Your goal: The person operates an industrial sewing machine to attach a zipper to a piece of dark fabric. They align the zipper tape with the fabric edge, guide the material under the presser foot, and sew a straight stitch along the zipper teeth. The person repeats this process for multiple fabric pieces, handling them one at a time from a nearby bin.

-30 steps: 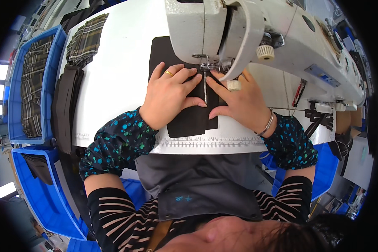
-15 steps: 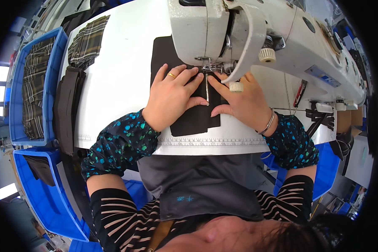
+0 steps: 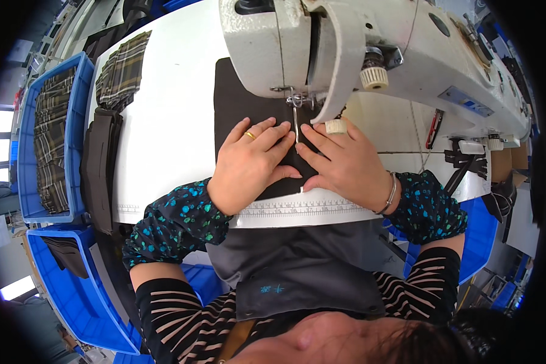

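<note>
A dark brown fabric panel (image 3: 233,91) lies flat on the white sewing table, its far part under the head of a sewing machine (image 3: 267,54). My left hand (image 3: 247,162) rests on the panel, fingers spread and palm down. To the right of it, my right hand (image 3: 346,162) also lies flat with fingers apart, its fingertips on the same cloth. Between the two hands a narrow silvery strip (image 3: 296,124) runs toward me from the presser foot (image 3: 298,100); its kind is unclear. Both thumbs point inward near the cloth's near edge. The machine's guard and knob partly cover my right fingers.
Folded plaid cloth (image 3: 124,70) and stacked dark pieces (image 3: 97,170) lie at the table's left. Blue bins (image 3: 24,182) stand beyond them. Red-handled snippers (image 3: 434,128) and black strips (image 3: 464,164) lie on the right. A printed ruler (image 3: 309,210) follows the front edge.
Both hands have slid toward me over the cloth, away from the presser foot. The panel has hardly shifted under the machine. The whole view has tilted slightly.
</note>
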The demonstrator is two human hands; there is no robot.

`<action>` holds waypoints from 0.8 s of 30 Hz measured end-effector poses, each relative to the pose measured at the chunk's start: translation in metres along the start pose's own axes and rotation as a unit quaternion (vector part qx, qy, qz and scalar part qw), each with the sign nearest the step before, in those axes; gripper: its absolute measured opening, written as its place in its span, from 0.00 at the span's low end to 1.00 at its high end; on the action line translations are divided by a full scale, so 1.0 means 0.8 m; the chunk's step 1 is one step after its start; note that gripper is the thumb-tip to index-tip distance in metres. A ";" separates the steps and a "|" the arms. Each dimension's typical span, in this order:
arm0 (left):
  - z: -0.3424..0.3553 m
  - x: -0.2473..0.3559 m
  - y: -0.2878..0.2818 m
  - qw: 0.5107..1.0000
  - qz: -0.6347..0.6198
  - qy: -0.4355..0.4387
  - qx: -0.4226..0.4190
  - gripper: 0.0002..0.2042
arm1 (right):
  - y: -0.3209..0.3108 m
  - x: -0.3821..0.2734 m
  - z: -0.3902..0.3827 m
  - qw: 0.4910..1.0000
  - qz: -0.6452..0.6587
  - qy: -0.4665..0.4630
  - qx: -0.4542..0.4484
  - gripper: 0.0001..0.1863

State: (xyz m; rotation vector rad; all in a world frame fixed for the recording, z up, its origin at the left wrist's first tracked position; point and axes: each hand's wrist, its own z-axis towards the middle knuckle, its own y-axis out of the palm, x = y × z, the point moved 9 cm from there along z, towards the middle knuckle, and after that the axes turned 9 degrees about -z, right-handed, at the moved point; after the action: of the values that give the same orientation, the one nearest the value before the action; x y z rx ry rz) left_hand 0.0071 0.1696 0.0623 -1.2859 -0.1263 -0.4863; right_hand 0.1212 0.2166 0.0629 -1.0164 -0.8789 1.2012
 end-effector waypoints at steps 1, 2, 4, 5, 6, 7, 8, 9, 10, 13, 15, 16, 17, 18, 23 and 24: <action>0.002 -0.002 -0.001 1.000 0.000 0.000 0.000 0.30 | 0.002 0.002 0.001 1.000 0.003 0.001 0.002 0.40; 0.004 -0.005 0.000 1.000 0.001 0.001 0.001 0.30 | 0.003 0.005 0.002 1.000 0.004 0.003 0.004 0.40; 0.009 -0.014 0.003 1.000 0.004 0.003 0.002 0.31 | 0.009 0.011 0.006 1.000 0.000 0.010 0.007 0.41; 0.013 -0.016 0.001 1.000 0.006 0.006 0.016 0.30 | 0.012 0.015 0.008 1.000 -0.002 0.013 0.010 0.41; 0.016 -0.019 0.000 1.000 0.007 0.005 0.021 0.30 | 0.013 0.018 0.010 1.000 -0.003 0.013 0.013 0.41; 0.019 -0.021 -0.002 1.000 0.008 0.004 0.026 0.30 | 0.014 0.021 0.012 1.000 -0.004 0.013 0.016 0.41; 0.022 -0.022 -0.004 0.999 0.009 0.003 0.030 0.30 | 0.014 0.024 0.013 1.000 -0.005 0.013 0.018 0.41; 0.024 -0.022 -0.006 0.999 0.009 0.003 0.033 0.29 | 0.015 0.026 0.013 1.000 -0.003 0.016 0.020 0.40; 0.024 -0.025 -0.003 1.000 0.006 -0.002 0.028 0.29 | 0.015 0.028 0.014 1.000 0.000 0.018 0.022 0.39; 0.020 -0.031 0.002 1.000 0.000 -0.010 0.023 0.27 | 0.011 0.031 0.015 0.999 0.007 0.021 0.024 0.37; 0.018 -0.029 0.001 1.000 0.004 -0.005 0.028 0.26 | 0.007 0.030 0.015 0.999 0.005 0.019 0.032 0.35; 0.016 -0.027 0.000 1.000 0.005 -0.003 0.029 0.26 | 0.004 0.030 0.013 0.999 0.000 0.014 0.039 0.34; 0.013 -0.023 -0.002 1.000 0.008 -0.001 0.028 0.27 | 0.002 0.029 0.012 0.999 -0.005 0.010 0.048 0.32; 0.010 -0.019 -0.005 1.000 0.010 0.000 0.028 0.27 | 0.003 0.028 0.010 0.999 -0.009 0.010 0.046 0.31; 0.004 -0.011 -0.003 0.999 -0.037 -0.008 0.028 0.27 | 0.001 0.024 0.005 0.999 -0.007 0.023 0.045 0.26; 0.004 -0.010 -0.003 0.999 -0.040 -0.011 0.028 0.27 | 0.002 0.024 0.005 0.999 -0.003 0.025 0.047 0.26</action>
State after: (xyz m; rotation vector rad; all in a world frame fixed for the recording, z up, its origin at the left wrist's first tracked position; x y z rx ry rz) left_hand -0.0002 0.1747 0.0623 -1.2354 -0.2091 -0.5338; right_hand 0.1201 0.2366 0.0626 -0.9641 -0.7790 1.1946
